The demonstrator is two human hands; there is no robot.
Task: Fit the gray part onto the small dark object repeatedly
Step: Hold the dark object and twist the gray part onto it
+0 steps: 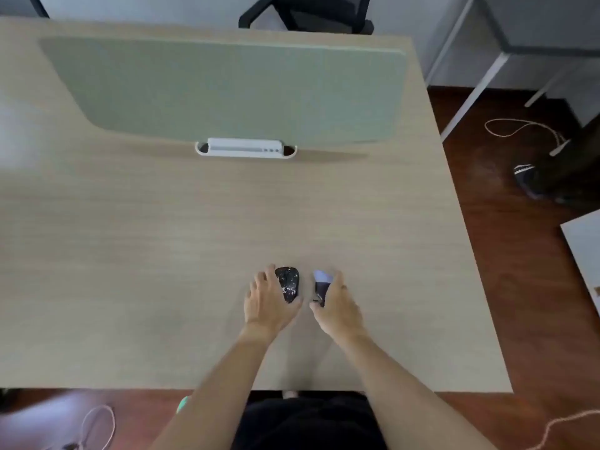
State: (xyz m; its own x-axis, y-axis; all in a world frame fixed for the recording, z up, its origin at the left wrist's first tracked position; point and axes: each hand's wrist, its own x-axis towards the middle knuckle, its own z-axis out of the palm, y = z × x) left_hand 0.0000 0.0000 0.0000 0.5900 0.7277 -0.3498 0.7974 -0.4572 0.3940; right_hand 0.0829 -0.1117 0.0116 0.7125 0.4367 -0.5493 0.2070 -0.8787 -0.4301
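Observation:
A small dark object [288,284], oval and black with pale speckles, lies on the wooden table [162,238] in front of me. My left hand [268,303] holds it from the left, fingers along its far side and thumb at its near end. My right hand [337,306] grips the gray part [322,284], a curved shell with a light end and a dark lower half, a short gap to the right of the dark object. The two pieces are apart.
A pale green divider panel [227,89] stands across the back of the table, with a white clamp [245,147] at its base. The table's right edge drops to a wooden floor with cables [519,128]. An office chair [308,14] stands beyond the table.

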